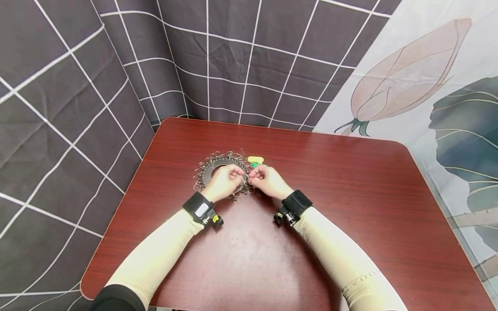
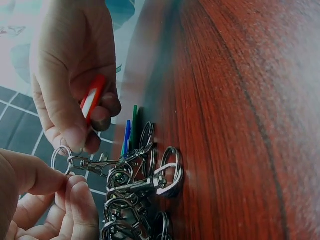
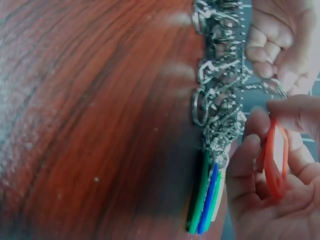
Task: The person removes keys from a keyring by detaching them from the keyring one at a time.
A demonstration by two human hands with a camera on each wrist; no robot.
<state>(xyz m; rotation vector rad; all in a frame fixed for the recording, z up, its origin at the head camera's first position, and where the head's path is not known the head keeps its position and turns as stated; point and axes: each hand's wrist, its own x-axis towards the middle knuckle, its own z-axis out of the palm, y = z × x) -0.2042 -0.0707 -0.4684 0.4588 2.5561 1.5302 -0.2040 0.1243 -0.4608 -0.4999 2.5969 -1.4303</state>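
Observation:
A heap of metal key rings with clasps (image 1: pixel 218 172) lies round a dark disc on the red-brown table (image 1: pixel 350 194). My left hand (image 1: pixel 233 175) pinches one small key ring (image 2: pixel 61 159) on a clasp lifted from the heap. Facing it, my right hand (image 1: pixel 256 175) grips a red plastic key tag (image 3: pixel 275 160) between thumb and fingers, its end close to that ring. In the left wrist view the red tag (image 2: pixel 92 100) hangs just above the ring. Both hands meet at the heap's right edge.
A yellow tag (image 1: pixel 255 159) and a green tag (image 1: pixel 253 164) lie just beyond my hands. Green and blue tags (image 3: pixel 205 200) stand on edge beside the clasps (image 2: pixel 145 185). Checked and flower-printed cloth hangs behind the table.

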